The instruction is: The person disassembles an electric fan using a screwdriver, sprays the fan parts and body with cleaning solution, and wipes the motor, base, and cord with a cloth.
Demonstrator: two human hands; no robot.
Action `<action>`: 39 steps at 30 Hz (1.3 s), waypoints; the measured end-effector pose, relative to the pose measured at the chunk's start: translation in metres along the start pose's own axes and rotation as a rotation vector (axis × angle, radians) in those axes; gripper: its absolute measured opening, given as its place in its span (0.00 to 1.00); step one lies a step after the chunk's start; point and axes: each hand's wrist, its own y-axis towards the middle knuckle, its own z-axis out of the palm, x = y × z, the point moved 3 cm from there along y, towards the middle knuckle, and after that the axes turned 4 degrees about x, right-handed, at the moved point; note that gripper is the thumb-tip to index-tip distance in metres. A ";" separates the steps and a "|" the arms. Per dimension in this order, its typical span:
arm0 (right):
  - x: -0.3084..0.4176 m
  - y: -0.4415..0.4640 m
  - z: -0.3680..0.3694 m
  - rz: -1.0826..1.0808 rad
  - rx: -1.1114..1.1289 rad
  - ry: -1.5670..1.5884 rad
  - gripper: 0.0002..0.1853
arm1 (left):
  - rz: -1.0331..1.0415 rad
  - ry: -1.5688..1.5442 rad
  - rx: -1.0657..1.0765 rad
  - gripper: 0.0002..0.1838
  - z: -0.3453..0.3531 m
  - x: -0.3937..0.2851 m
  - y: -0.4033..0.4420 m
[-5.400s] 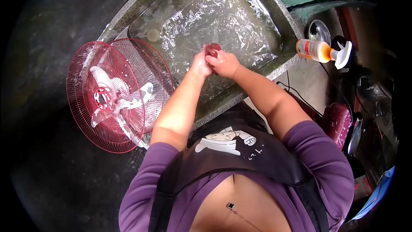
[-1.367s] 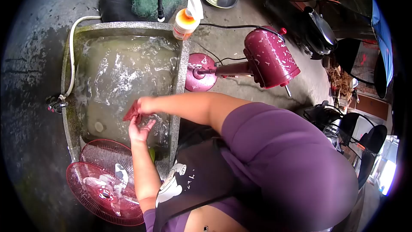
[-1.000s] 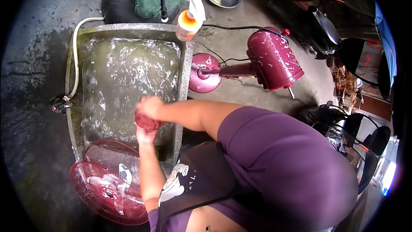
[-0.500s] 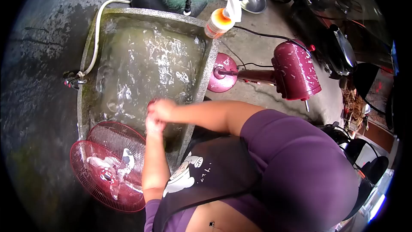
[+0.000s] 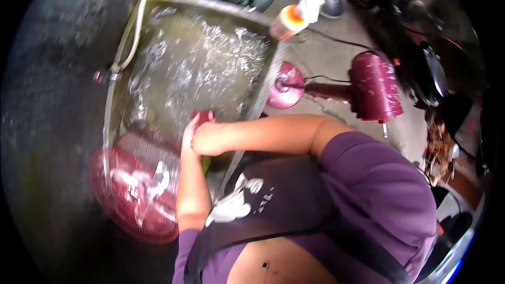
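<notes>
Both hands meet over the near part of a stone basin [image 5: 270,81] filled with rippling, cloudy water [image 5: 179,63]. A dark red cloth [image 5: 201,117] is pressed between them. My left hand [image 5: 189,132] is on the cloth's left side, its fingers pointing up the view. My right hand [image 5: 209,135] closes over the cloth from the right, its wrist bent. Motion blurs both hands, and much of the cloth is hidden by them. Left of my left forearm, a red wire fan cage [image 5: 113,194] with pale blades [image 5: 142,192] leans at the basin's lower left corner.
An orange and white spray bottle [image 5: 288,22] stands on the basin's upper right corner. Right of the basin are a red fan base [image 5: 286,87] and motor housing [image 5: 374,87], with a cable. A white hose [image 5: 141,18] runs along the left rim. Behind the bottle lies a metal bowl [image 5: 332,1].
The camera view has turned, and the basin, bottle and fan parts now appear further right than a second ago. The hands have kept moving against each other with the cloth between them.
</notes>
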 end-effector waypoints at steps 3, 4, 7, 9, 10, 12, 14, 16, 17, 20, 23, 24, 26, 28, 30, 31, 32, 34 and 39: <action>0.037 -0.027 -0.069 -0.220 0.011 0.086 0.10 | 0.423 0.641 -0.018 0.21 0.009 0.006 -0.021; 0.032 -0.027 -0.086 -0.193 0.081 0.148 0.12 | 0.529 0.809 -0.116 0.20 0.024 0.012 -0.028; -0.016 -0.017 -0.114 -0.136 -0.279 0.545 0.12 | 0.438 0.093 -0.250 0.21 0.020 0.017 -0.032; -0.077 0.001 -0.097 0.132 -0.481 0.721 0.13 | 0.388 0.199 0.168 0.29 0.028 0.015 -0.038; -0.111 0.013 -0.066 0.184 -0.447 0.716 0.12 | 0.336 0.259 0.359 0.32 0.057 0.024 -0.049; -0.115 0.021 -0.013 0.411 -0.299 1.613 0.14 | 0.383 0.370 0.332 0.44 0.072 0.032 -0.054; -0.089 0.011 -0.005 0.169 -0.385 2.246 0.27 | 0.473 0.152 0.329 0.41 0.088 0.041 -0.053; -0.075 0.009 -0.003 -0.300 -0.227 2.494 0.36 | 0.470 -0.009 0.492 0.37 0.113 0.057 -0.052; -0.054 0.010 -0.023 -0.566 -0.067 2.598 0.37 | 0.505 -0.102 0.394 0.37 0.118 0.062 -0.052; -0.063 0.028 -0.022 0.086 -0.398 2.173 0.26 | 0.561 -0.184 0.279 0.36 0.123 0.079 -0.068; -0.062 0.029 -0.062 0.334 -0.413 1.897 0.19 | 0.281 -0.260 0.491 0.27 0.110 0.076 -0.081; -0.060 0.031 -0.071 0.306 -0.399 1.853 0.20 | 0.285 -0.264 0.491 0.27 0.109 0.074 -0.083; -0.057 0.034 -0.079 0.424 -0.405 1.750 0.18 | 0.426 0.202 0.143 0.19 0.105 0.061 -0.081; -0.067 0.041 -0.073 0.502 -0.293 1.572 0.16 | 0.364 0.312 0.071 0.16 0.108 0.057 -0.073; -0.072 0.047 -0.066 0.558 -0.270 1.156 0.15 | 0.509 0.812 -0.377 0.14 0.105 0.054 -0.066; -0.073 0.047 -0.061 0.567 -0.241 0.889 0.15 | 0.534 0.936 -0.527 0.13 0.107 0.056 -0.060; -0.073 0.045 -0.060 0.571 -0.209 0.621 0.15 | 0.630 1.068 -0.591 0.11 0.094 0.054 -0.046; -0.069 0.045 -0.044 0.611 -0.251 0.386 0.11 | 0.708 1.475 -0.704 0.13 0.052 0.039 -0.017; -0.078 0.033 0.015 0.711 -0.076 0.308 0.14 | 0.312 1.868 -1.188 0.23 0.069 0.077 -0.029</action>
